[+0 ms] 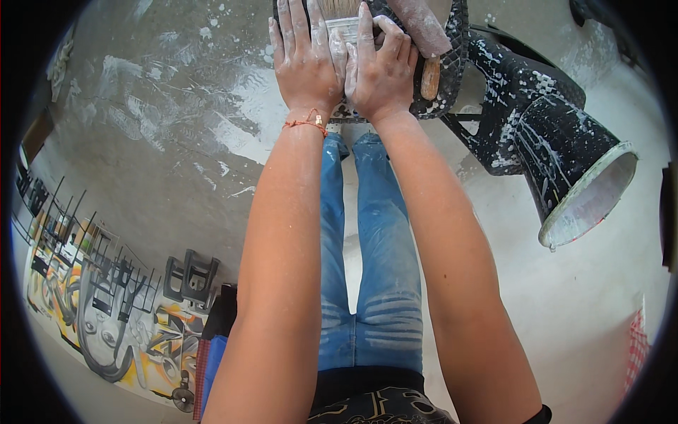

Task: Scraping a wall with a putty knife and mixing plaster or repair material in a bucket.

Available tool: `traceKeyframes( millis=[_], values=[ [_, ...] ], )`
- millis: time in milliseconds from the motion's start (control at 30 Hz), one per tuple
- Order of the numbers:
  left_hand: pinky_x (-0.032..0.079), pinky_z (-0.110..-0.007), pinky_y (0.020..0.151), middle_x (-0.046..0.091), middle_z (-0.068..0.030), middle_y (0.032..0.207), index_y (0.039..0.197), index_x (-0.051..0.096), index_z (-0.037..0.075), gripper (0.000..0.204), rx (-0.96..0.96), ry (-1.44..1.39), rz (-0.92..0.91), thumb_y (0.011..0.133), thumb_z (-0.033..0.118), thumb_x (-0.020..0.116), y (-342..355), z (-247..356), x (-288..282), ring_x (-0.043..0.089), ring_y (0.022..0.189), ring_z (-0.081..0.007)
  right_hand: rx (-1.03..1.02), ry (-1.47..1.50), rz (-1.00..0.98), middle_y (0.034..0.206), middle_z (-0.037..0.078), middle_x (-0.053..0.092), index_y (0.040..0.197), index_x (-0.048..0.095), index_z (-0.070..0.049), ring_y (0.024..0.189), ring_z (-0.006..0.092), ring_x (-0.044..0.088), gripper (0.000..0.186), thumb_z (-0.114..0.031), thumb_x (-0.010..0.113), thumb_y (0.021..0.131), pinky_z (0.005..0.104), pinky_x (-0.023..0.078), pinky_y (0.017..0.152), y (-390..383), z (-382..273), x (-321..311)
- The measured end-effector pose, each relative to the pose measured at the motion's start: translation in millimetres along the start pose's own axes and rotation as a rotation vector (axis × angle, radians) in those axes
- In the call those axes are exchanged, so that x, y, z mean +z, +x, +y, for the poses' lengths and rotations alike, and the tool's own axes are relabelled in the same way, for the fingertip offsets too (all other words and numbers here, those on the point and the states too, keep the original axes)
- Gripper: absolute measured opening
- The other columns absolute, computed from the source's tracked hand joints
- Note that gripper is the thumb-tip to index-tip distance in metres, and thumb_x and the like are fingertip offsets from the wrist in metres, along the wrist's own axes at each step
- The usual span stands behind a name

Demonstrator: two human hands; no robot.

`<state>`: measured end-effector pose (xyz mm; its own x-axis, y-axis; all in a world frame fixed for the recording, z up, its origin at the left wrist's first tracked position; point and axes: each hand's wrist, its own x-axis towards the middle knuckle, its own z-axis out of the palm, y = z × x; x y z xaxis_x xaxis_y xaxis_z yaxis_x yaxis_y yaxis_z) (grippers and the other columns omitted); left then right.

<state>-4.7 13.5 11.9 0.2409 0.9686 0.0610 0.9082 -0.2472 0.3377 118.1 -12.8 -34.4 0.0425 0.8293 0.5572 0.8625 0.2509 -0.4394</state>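
Observation:
Both my hands, coated in white dust or paint, meet at the top of the view around a wide paintbrush (342, 27) with pale bristles and a whitened ferrule. My left hand (307, 67) lies flat with its fingers stretched out, its thumb against the brush. On the brush's other side, my right hand (381, 74) has its index finger straight along the edge and other fingers bent; it seems to grip the brush. The brush's handle is hidden. Beside my right hand are a greyish paint roller (421, 27) and a wooden handle (430, 79). Beneath lies a paint-spotted black textured surface (458, 67).
A black bucket (565, 152) with a whitened rim has its mouth toward the lower right, next to a splattered black plastic frame (505, 92). White smears mark the grey floor (176, 106). Black stools (191, 275) and a fan (183, 399) stand by a painted wall (106, 332).

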Motion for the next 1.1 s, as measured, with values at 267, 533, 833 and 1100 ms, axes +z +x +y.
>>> traceKeyframes(
  millis=[267,533,833,1100],
  values=[
    [0.020,-0.053,0.127,0.028,-0.0261,0.166,0.152,0.041,-0.009,0.065,-0.044,-0.080,0.010,0.100,0.030,0.043,2,2,-2,0.024,0.155,-0.0434,0.178,-0.116,-0.369,0.127,0.019,0.055,0.151,0.049,0.002,0.113,0.0373,0.057,0.066,-0.025,0.062,0.092,0.0468,0.045,0.099,25,-24,-36],
    [0.022,-0.055,0.126,0.028,-0.0268,0.166,0.153,0.040,-0.008,0.065,-0.032,-0.074,0.028,0.101,0.032,0.043,2,2,1,0.025,0.154,-0.0448,0.210,-0.118,-0.456,0.134,0.014,0.045,0.159,0.040,-0.007,0.123,0.0326,0.046,0.074,-0.027,0.058,0.090,0.0474,0.035,0.105,12,-21,-31],
    [0.020,-0.054,0.127,0.026,-0.0255,0.167,0.154,0.039,-0.007,0.067,-0.055,-0.067,-0.015,0.100,0.032,0.043,2,2,1,0.022,0.155,-0.0438,0.211,-0.114,-0.460,0.134,0.014,0.044,0.159,0.040,-0.008,0.123,0.0328,0.046,0.074,-0.028,0.058,0.090,0.0477,0.035,0.105,13,-21,-31],
    [0.018,-0.054,0.127,0.025,-0.0247,0.168,0.156,0.037,-0.005,0.068,-0.096,-0.122,-0.036,0.101,0.034,0.041,2,2,-1,0.021,0.156,-0.0425,0.177,-0.154,-0.416,0.131,0.012,0.047,0.156,0.044,-0.008,0.116,0.0318,0.049,0.068,-0.032,0.057,0.093,0.0467,0.038,0.100,13,-20,-28]
  ],
)
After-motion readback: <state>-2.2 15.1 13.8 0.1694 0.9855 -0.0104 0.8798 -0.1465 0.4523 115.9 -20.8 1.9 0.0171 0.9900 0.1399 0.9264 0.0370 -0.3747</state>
